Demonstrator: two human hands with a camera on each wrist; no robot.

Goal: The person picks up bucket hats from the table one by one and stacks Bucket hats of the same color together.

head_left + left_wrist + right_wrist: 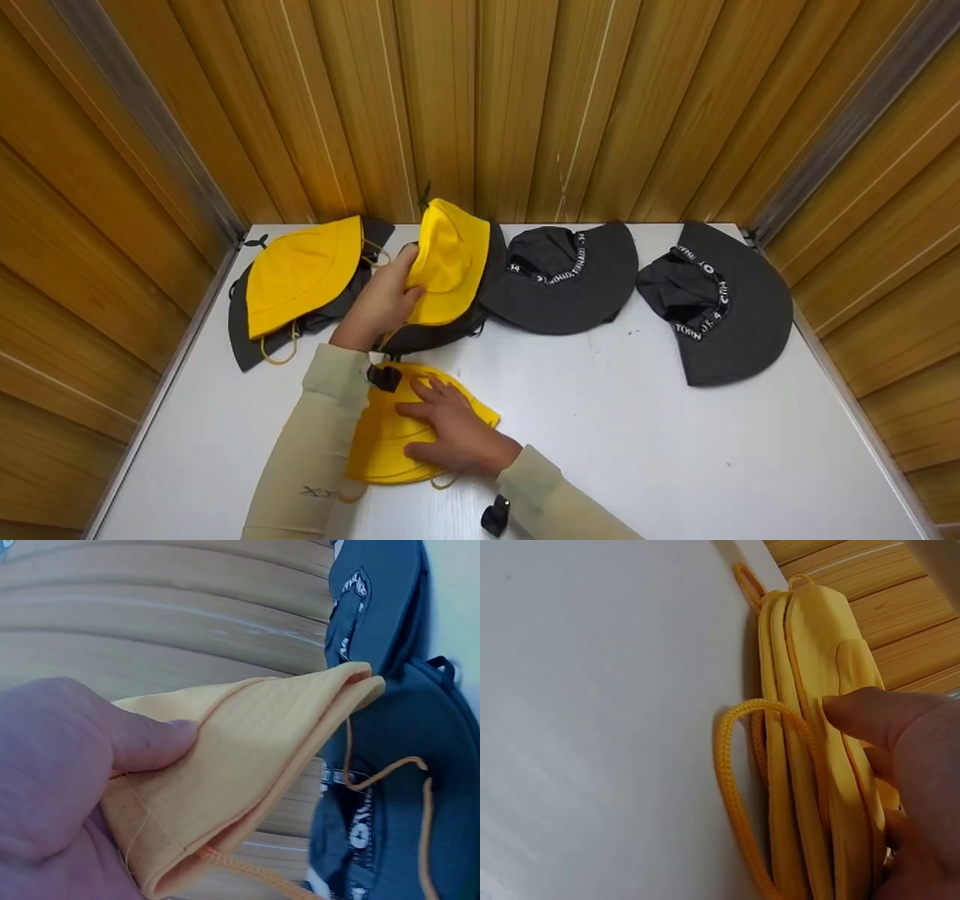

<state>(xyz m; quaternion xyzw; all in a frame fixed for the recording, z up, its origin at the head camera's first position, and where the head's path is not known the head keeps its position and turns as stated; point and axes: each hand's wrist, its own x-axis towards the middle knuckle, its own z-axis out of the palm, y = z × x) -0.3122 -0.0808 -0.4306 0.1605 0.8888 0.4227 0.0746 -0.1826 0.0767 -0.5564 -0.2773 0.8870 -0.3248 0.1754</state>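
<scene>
My left hand (pixel 382 296) pinches a folded yellow bucket hat (pixel 452 255) by its crown, thumb on the near side. In the left wrist view the hat's (pixel 232 742) brim points away from the hand, and a yellow cord hangs from it. This hat is above a dark grey hat, which it partly hides. My right hand (pixel 461 431) rests with spread fingers on yellow hats (pixel 382 450) lying flat at the front of the table. Layered brims (pixel 799 727) and looped cords (pixel 735 787) of those hats show in the right wrist view.
At the back left, another yellow hat (pixel 304 274) lies on a dark grey hat (pixel 241 341). Two more dark hats lie to the right, one near the middle (pixel 559 304) and one by the right edge (pixel 754 330). Wood-patterned walls (pixel 510 112) enclose the white table (pixel 675 457).
</scene>
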